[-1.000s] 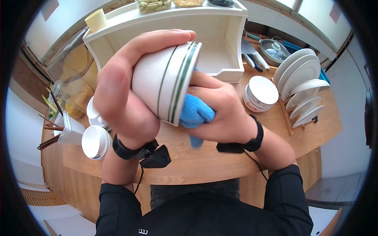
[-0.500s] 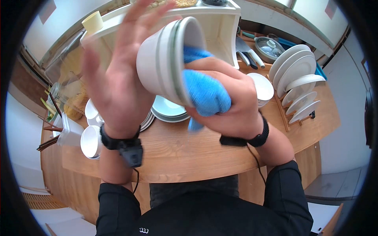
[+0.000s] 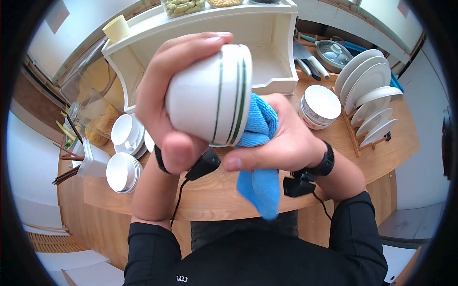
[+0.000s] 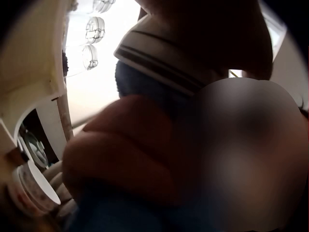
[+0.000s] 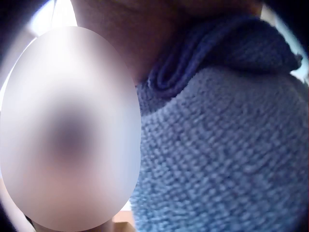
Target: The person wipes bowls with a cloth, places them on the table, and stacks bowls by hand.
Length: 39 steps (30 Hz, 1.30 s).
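In the head view my left hand (image 3: 160, 93) grips a white bowl (image 3: 195, 97) with green stripes from its outer side. The bowl is tipped sideways, its mouth turned to the right. My right hand (image 3: 293, 143) holds a blue cloth (image 3: 260, 190) at the rim, and a loose end dangles below the thumb. The bowl's inside is hidden. From the left wrist, the striped bowl (image 4: 149, 48) shows above the darkened cloth (image 4: 145, 84) and the curled right-hand fingers (image 4: 120, 150). Close-up folds of cloth (image 5: 227, 145) fill much of the right wrist view.
At left stand a bowl stack (image 3: 121, 171), a white cup (image 3: 125, 129) and a chopstick holder (image 3: 94, 159). Patterned bowls (image 3: 322, 105) and a rack of plates (image 3: 367, 86) are at right. Behind are a cream shelf (image 3: 274, 86), knives (image 3: 310, 64) and a lidded pan (image 3: 334, 55).
Half a second ago the left fingers were spread off the bowl while it was higher; now they wrap round it again. The cloth's loose end hangs lower, and the right hand has turned.
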### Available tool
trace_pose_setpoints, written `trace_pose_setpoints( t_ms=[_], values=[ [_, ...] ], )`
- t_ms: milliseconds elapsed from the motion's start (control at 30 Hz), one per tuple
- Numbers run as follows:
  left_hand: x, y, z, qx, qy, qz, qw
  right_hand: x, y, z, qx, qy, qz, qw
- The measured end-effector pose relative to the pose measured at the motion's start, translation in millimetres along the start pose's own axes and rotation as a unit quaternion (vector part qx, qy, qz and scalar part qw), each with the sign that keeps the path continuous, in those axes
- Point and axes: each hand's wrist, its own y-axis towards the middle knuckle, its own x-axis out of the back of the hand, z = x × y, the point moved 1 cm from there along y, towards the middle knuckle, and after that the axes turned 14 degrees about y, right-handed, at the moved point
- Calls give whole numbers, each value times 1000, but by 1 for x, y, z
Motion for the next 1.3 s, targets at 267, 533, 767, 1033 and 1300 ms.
trace_pose_setpoints(
  t_ms=[267,533,767,1033,1300],
  values=[
    [-26,2,10,-51,-29,-57,997,-8,-8,5,237,-162,-46,957],
    [-16,4,-21,396,-478,-73,781,21,-11,60,374,-526,119,755],
    [-13,-1,-2,509,-438,108,733,23,-9,64,421,-700,65,573],
    [-16,4,-19,513,-300,203,778,36,-4,46,339,-692,28,637],
    [-5,11,-45,271,7,128,954,57,4,11,-1,-30,32,999]
  ],
)
